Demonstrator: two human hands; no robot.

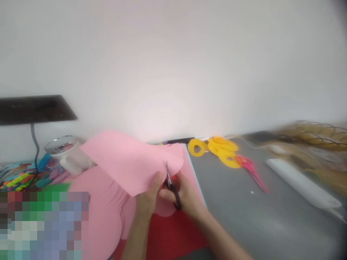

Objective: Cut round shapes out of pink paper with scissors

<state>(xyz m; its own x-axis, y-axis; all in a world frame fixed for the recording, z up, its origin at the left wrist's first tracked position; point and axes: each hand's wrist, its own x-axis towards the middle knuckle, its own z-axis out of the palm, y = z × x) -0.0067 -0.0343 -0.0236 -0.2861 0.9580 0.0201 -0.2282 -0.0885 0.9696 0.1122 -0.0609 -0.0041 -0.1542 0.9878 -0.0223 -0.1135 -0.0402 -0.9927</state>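
Observation:
My left hand [150, 195] grips a large sheet of pink paper [121, 159] by its near edge, thumb on top. In my right hand [187, 198] is a pair of black-handled scissors [170, 180], its blades at a cut in the sheet close to my left thumb. The sheet is raised and bends over toward the right. Under it lie more pink paper and a red sheet [173, 234]. Round pink paper pieces [100, 216] lie piled to the left of my left forearm. My left fingers are hidden beneath the sheet.
Yellow paper rings [197, 147] and pink scissors [252, 173] lie at the back right. Farther right is a white power strip [300, 182]. A white mug [72, 155], a dark panel on a stand [35, 108] and colourful small items [21, 178] are at the left.

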